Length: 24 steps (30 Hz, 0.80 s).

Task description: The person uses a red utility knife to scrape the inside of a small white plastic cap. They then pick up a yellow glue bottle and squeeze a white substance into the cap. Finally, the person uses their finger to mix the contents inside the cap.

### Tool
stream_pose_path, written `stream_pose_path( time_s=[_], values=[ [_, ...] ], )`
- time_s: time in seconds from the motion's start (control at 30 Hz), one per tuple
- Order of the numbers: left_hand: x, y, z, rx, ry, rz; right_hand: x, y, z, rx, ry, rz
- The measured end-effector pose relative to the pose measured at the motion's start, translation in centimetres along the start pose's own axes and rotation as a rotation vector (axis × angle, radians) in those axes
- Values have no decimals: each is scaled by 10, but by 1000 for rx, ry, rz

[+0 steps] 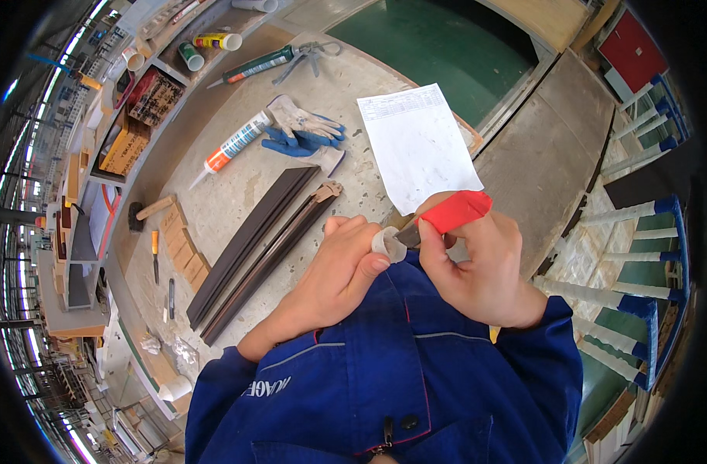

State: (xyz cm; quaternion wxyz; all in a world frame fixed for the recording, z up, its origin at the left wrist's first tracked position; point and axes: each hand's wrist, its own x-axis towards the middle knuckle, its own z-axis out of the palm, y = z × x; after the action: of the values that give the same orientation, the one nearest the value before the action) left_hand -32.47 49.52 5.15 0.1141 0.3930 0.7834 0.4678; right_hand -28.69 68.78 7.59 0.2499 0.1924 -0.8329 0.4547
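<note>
My left hand (344, 275) grips a short whitish cylindrical piece (390, 246), its round open end facing my right hand. Between the thumb and fingers of my right hand (475, 264) is a knife with a red wrapped handle (455, 212). Its metal blade (410, 234) reaches to the whitish piece; whether the tip is inside or against the rim I cannot tell. Beyond my left hand, two dark brown profile strips (252, 243) lie side by side on the worn workbench (344, 130). A printed sheet of paper (417, 145) lies just past the knife.
Work gloves (304, 132), a sealant cartridge (237, 142) and a caulking gun (278, 62) lie farther back. On the left are a mallet (156, 210), wood blocks (183, 246), a yellow-handled tool (155, 255) and a shelf unit (136, 168). A padded rack (631, 255) stands right.
</note>
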Motion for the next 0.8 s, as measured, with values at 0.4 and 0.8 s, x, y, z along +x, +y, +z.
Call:
stream_pose_path(
  time_s=[0.4,0.8],
  values=[
    [-4,3,1,-157,15,-73,-6,6,3,51,13,-48],
    [-5,3,2,-304,-9,-114,-11,9,-5,79,76,19]
  ],
)
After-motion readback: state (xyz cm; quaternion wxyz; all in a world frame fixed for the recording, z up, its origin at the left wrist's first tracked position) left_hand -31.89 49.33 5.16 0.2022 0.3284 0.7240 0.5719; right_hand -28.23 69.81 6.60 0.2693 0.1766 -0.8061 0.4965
